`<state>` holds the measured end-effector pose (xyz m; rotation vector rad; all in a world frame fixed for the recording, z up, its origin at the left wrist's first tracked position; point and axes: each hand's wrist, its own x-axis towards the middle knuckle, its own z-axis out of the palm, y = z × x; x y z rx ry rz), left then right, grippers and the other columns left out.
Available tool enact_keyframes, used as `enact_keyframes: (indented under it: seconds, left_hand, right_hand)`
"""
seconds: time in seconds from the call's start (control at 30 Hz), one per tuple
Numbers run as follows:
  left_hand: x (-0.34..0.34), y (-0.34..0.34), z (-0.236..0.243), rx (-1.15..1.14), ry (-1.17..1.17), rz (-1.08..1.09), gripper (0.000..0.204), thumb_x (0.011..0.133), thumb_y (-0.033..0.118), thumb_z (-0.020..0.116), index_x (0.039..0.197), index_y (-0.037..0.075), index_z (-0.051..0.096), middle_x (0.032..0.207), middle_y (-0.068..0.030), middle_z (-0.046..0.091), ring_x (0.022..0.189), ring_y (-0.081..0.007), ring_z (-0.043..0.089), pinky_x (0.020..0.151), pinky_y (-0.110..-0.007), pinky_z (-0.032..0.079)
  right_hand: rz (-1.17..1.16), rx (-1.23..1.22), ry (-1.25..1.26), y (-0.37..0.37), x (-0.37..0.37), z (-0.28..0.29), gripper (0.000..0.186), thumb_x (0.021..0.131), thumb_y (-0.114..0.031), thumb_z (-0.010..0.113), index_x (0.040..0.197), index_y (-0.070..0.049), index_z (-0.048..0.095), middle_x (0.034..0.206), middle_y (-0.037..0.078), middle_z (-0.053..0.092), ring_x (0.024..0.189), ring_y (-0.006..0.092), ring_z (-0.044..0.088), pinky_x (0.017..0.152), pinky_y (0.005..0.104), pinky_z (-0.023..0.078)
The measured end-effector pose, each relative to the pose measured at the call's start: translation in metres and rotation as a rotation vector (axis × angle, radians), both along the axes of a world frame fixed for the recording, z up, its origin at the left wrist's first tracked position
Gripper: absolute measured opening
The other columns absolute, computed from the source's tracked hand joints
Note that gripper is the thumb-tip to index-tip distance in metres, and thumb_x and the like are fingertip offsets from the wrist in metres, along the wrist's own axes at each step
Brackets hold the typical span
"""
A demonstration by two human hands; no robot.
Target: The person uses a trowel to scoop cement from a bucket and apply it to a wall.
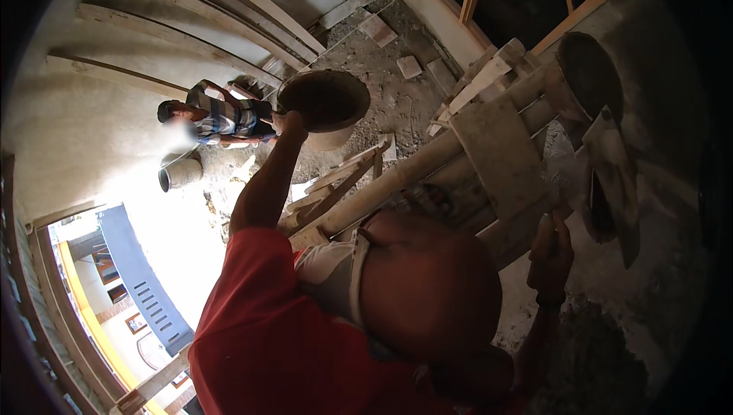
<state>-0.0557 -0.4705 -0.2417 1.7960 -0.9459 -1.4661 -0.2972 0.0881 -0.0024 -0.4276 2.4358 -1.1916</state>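
My left arm, in a red sleeve, stretches up and forward. At its end my left hand (292, 123) is closed on the near-left rim of a dark round bucket (327, 98). The bucket tilts so that its wide mouth shows; its inside is too dark to read. Low on the right, my right hand (551, 251) is raised with its fingers closed around something small, perhaps a handle, which I cannot make out. Just beyond that hand, a flat, mortar-smeared blade-like piece (613, 178) leans at a slant. A large, rounded brown form hides the space between my arms.
Bamboo poles (416, 167) carry a flat board (500, 155); another dark bucket (589, 71) stands at their far right end. A person in a checked shirt (221, 116) stands at the left, near a pale bucket (182, 175). Long planks (179, 37) lean on the wall.
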Motion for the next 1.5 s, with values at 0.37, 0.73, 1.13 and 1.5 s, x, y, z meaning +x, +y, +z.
enact_keyframes:
  seconds: [0.37,0.73,1.13,1.5]
  left_hand:
    - [0.13,-0.075,0.064,0.037,-0.927,-0.264,0.063,0.083,0.014,0.052,0.141,0.006,0.029,0.136,-0.01,0.046,0.118,-0.025,0.053,0.097,-0.037,0.046]
    - [0.204,-0.133,0.062,0.1,-1.439,-0.503,0.043,0.078,0.021,0.072,0.116,0.008,0.057,0.121,-0.0166,0.056,0.114,-0.0226,0.056,0.09,-0.033,0.049]
    - [0.312,-0.178,0.109,-0.125,-1.778,-0.502,0.034,0.073,0.021,0.08,0.105,0.013,0.071,0.111,-0.0081,0.069,0.107,-0.0257,0.065,0.089,-0.039,0.051]
    - [0.207,-0.175,0.002,-0.457,-1.359,-0.425,0.048,0.078,0.023,0.069,0.12,0.006,0.056,0.121,-0.0147,0.06,0.114,-0.0335,0.056,0.094,-0.042,0.046]
  right_hand:
    - [0.083,0.158,-0.027,-0.019,0.021,-0.013,0.038,0.098,-0.027,0.053,0.124,-0.001,0.058,0.097,0.016,0.067,0.082,0.0186,0.063,0.068,0.0314,0.05]
    - [0.046,0.31,-0.06,-0.022,0.039,-0.004,0.042,0.098,-0.035,0.05,0.124,-0.002,0.059,0.083,0.015,0.07,0.068,0.0158,0.065,0.061,0.0322,0.049]
    - [0.113,0.148,-0.42,-0.003,0.04,-0.027,0.039,0.092,-0.024,0.058,0.126,-0.003,0.057,0.074,0.007,0.064,0.061,0.0091,0.059,0.052,0.0279,0.046]
    - [0.643,0.101,0.409,0.044,0.036,-0.045,0.055,0.072,-0.005,0.063,0.125,0.002,0.053,0.13,0.024,0.051,0.072,0.0291,0.065,0.054,0.0335,0.052]
